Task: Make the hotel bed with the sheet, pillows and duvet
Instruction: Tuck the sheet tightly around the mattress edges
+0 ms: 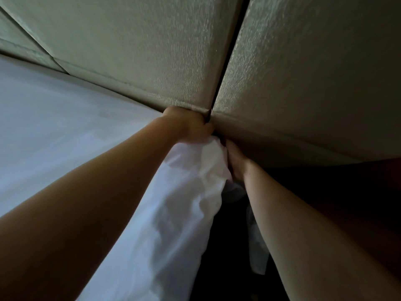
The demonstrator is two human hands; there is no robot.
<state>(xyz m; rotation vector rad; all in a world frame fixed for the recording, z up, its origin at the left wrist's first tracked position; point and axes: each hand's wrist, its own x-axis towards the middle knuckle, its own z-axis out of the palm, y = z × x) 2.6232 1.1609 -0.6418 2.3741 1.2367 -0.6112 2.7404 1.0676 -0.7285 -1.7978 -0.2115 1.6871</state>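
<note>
A white sheet [65,131] covers the mattress on the left and bunches into creases at the bed's head corner [208,161]. My left hand [186,124] is pressed down at that corner, against the base of the padded headboard [141,57], fingers closed on the bunched sheet. My right hand [235,161] reaches in from the right beside the same bunch, its fingers pushed into the dark gap between mattress and headboard and mostly hidden. No pillows or duvet are in view.
The grey-green headboard is made of panels, with a dark vertical seam [227,57] above my hands. A second panel [314,72] fills the right. Below it, to the right of the mattress edge, lies deep shadow [227,246].
</note>
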